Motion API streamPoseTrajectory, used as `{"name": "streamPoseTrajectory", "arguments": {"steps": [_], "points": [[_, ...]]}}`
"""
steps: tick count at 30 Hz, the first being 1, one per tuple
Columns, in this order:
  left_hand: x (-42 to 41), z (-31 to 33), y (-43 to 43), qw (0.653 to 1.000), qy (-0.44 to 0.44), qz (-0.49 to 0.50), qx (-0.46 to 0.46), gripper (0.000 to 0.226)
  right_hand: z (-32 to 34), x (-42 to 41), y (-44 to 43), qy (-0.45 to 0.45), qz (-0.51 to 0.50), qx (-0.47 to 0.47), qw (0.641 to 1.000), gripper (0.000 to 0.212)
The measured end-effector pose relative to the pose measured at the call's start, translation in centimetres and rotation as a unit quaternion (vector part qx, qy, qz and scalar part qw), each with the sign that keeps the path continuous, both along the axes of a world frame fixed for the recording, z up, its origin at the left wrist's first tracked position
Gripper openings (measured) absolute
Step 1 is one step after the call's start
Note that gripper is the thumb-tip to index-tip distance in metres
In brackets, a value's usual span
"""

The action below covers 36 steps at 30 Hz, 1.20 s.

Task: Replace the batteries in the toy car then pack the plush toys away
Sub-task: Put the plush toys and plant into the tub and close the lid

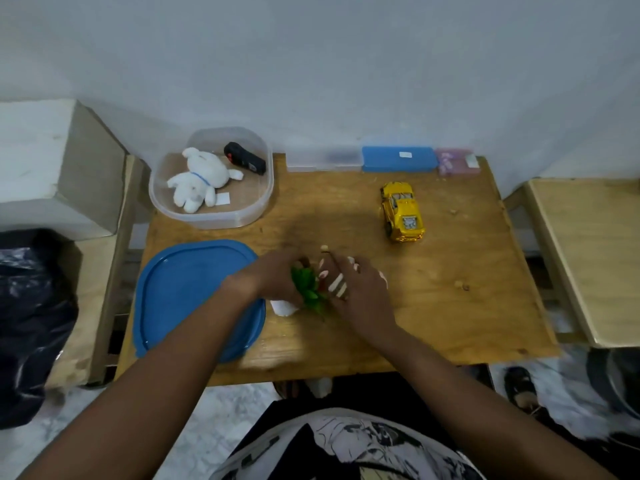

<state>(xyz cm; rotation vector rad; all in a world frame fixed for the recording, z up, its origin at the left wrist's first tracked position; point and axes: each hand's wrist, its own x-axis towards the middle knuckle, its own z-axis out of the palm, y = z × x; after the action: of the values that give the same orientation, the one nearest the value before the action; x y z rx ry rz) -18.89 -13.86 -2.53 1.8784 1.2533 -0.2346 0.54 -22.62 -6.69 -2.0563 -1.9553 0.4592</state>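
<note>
Both my hands meet at the middle of the wooden table (433,306), closed around a plush toy (310,292) with green leaves and striped brown and cream parts. My left hand (273,278) grips its left side, my right hand (360,292) covers its right side, so most of it is hidden. A white tag (282,307) sticks out below. The yellow toy car (401,211) stands alone at the far right of the table. A white plush bear (199,180) lies in the clear plastic container (242,216) at the far left, beside a black remote (244,158).
The container's blue lid (187,292) lies flat at the near left, under my left forearm. A blue case (398,159) and a pink box (457,161) line the wall. A second wooden surface (588,254) stands to the right, a black bag (31,306) on the left.
</note>
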Motion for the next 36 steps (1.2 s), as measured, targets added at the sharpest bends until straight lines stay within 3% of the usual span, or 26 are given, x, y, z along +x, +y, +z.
{"name": "streamPoseTrajectory", "arguments": {"steps": [4, 9, 11, 14, 19, 21, 24, 28, 32, 34, 36], "points": [[-0.5, -0.9, -1.0, 1.0, 0.003, 0.012, 0.007, 0.083, -0.7, -0.2, -0.7, -0.028, 0.022, 0.052, 0.998, 0.073], [-1.4, -0.2, -0.2, 0.998, -0.031, 0.047, 0.022, 0.087, -1.2, 2.6, 0.2, 0.01, 0.107, 0.035, 0.994, 0.103], [-2.0, 0.8, 0.5, 0.995, -0.061, 0.07, 0.045, 0.086, -1.1, 2.7, 1.7, 0.096, 0.087, 0.034, 0.991, 0.093], [-3.1, 2.8, 2.3, 0.983, -0.11, 0.112, 0.092, 0.083, 0.6, 1.7, 5.0, 0.24, 0.028, 0.087, 0.966, 0.059], [-6.2, 6.3, 6.9, 0.935, -0.195, 0.234, 0.183, 0.072, 6.6, -2.9, 14.2, 0.255, 0.009, 0.201, 0.946, 0.057], [-7.9, 7.1, 9.0, 0.901, -0.216, 0.303, 0.224, 0.071, 9.0, -5.2, 17.3, 0.315, 0.018, 0.215, 0.924, 0.059], [-10.4, 7.4, 11.6, 0.863, -0.167, 0.392, 0.272, 0.074, 11.2, -9.1, 20.9, 0.386, 0.018, 0.184, 0.904, 0.065], [-11.7, 4.8, 12.9, 0.877, -0.082, 0.419, 0.221, 0.068, 10.1, -14.2, 24.2, 0.348, 0.017, 0.115, 0.93, 0.066], [-12.0, 1.7, 12.4, 0.914, -0.06, 0.358, 0.18, 0.044, 5.7, -15.7, 25.8, 0.143, 0.075, -0.028, 0.986, 0.078], [-12.2, 1.0, 12.8, 0.924, -0.047, 0.329, 0.187, 0.039, 4.2, -15.9, 26.4, 0.082, 0.098, -0.106, 0.986, 0.086], [-12.4, 0.2, 13.5, 0.931, -0.04, 0.308, 0.192, 0.049, 4.0, -16.2, 27.0, 0.073, 0.086, -0.134, 0.985, 0.078]]}}
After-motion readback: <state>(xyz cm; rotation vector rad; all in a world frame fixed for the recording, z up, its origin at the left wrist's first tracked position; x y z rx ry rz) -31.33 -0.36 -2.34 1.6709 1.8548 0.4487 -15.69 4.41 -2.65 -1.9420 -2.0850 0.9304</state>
